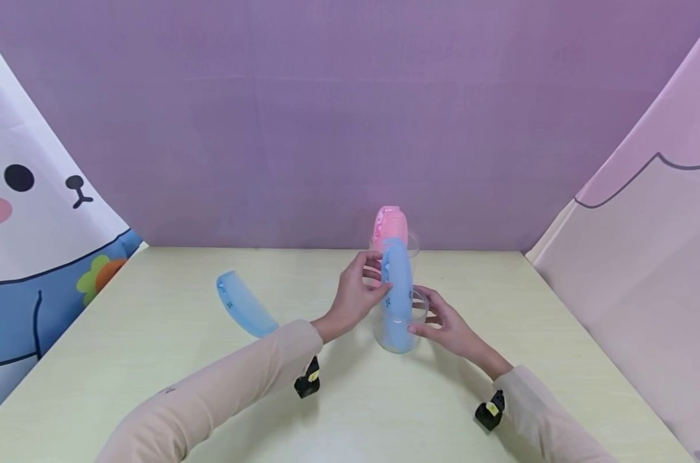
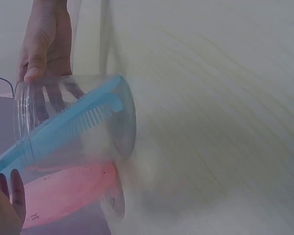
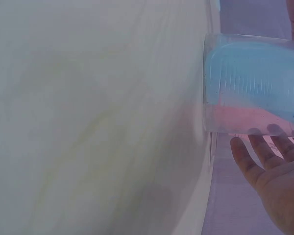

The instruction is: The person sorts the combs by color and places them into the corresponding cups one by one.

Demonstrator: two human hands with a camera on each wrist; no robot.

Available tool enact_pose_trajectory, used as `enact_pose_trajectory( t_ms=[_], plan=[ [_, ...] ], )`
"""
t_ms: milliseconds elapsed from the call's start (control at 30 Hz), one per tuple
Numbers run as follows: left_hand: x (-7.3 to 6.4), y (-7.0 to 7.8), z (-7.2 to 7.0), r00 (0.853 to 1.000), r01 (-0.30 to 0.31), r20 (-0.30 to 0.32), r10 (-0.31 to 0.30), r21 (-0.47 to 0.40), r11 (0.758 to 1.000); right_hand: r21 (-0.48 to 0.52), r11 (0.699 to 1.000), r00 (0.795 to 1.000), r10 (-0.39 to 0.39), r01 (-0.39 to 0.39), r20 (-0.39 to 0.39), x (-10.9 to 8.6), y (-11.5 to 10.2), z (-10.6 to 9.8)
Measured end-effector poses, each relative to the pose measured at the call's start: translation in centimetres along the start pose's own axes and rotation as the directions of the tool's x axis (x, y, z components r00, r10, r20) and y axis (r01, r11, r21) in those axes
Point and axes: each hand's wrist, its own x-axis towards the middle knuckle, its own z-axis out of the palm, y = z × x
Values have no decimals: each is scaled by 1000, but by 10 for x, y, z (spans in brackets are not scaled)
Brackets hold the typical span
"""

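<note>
A blue comb [image 1: 397,276] stands nearly upright, its lower end inside a clear plastic jar [image 2: 125,142]. My left hand [image 1: 358,292] pinches the comb's upper part above the jar's rim. At the jar's right side, my right hand [image 1: 447,329] holds it, with the thumb in front and the fingers behind. In the left wrist view the comb leans across the jar's inside, its teeth visible through the wall. Directly behind is a pink comb [image 1: 390,222], standing in a second clear jar [image 1: 414,243] that is mostly hidden.
Another blue comb [image 1: 246,305] lies on the pale wooden table [image 1: 170,302], left of the jars and beyond my left forearm. A purple backdrop [image 1: 269,128] rises at the table's far edge. Printed cloths hang at both sides.
</note>
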Motion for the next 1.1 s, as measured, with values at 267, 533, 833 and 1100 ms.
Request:
enact_pose_trajectory(
  t_ms=[267,533,833,1100],
  plan=[
    [3,-19,-7,1000,-15,5,15,-18,1000,7,1000,1000,-14,14,3,0,2,0],
    [-2,-29,-25,1000,2,12,-2,31,1000,23,1000,1000,-17,17,8,0,3,0],
    [-12,-51,-57,999,29,-40,-23,160,987,20,1000,1000,-18,17,10,0,2,0],
    [-19,-74,-95,994,88,-89,-64,299,950,9,1000,1000,-9,9,0,0,1,1]
  ],
)
